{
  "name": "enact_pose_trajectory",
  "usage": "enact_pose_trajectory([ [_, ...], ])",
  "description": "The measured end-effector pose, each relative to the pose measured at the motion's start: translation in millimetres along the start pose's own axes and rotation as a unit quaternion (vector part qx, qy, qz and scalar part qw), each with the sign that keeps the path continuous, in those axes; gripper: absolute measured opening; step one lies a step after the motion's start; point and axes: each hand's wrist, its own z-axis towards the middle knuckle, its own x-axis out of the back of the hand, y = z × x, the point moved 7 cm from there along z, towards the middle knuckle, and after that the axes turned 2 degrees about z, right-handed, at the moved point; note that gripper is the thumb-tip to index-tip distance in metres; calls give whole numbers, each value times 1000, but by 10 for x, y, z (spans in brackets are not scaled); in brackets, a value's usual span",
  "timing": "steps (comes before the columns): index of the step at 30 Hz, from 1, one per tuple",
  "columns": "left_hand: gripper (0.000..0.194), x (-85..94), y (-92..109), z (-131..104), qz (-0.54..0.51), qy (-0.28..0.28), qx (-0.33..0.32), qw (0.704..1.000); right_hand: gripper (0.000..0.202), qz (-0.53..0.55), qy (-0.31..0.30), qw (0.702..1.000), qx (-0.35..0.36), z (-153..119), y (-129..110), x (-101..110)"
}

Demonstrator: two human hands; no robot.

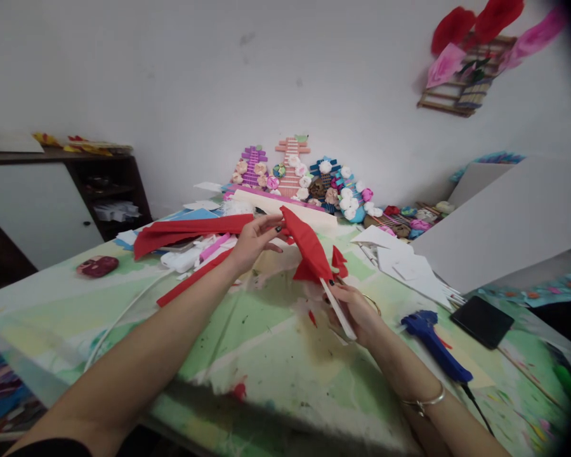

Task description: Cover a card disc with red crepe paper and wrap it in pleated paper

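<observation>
A folded red piece with a white strip at its lower end is held above the middle of the table. My right hand is closed around the white strip, where it meets the red. At the upper end of the red piece is my left hand, its fingers partly spread, the fingertips by the red edge; whether they grip it cannot be made out. Beyond my left wrist lies a long folded red sheet, and a narrower red strip passes under the forearm. Small red scraps lie near the held piece.
A blue glue gun and a black square object lie at the right. White paper pieces are behind them. Decorated flower pieces lean on the wall. A dark red case and a white cable are at the left.
</observation>
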Motion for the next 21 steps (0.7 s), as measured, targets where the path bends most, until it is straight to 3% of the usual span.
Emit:
enact_pose_trajectory([
  [4,54,-147,44,-55,72,-82,-39,993,20,-39,-9,999,-13,22,-8,52],
  [7,56,-211,84,-100,185,-105,-101,972,20,-34,-47,998,-34,-29,-72,19],
  [9,55,-215,173,-136,315,-75,-192,927,27,-4,-125,989,-78,-95,-92,-65],
  [12,51,-213,330,-220,481,6,-335,810,48,51,-257,953,-150,-210,-93,-178],
  [14,49,-174,391,-239,526,56,-374,761,58,68,-315,929,-180,-256,-73,-203],
  [18,47,-29,450,-190,537,130,-368,747,73,72,-378,903,-193,-308,-29,-244],
  [21,45,38,488,-161,527,144,-363,755,64,51,-388,900,-191,-351,-7,-282],
])
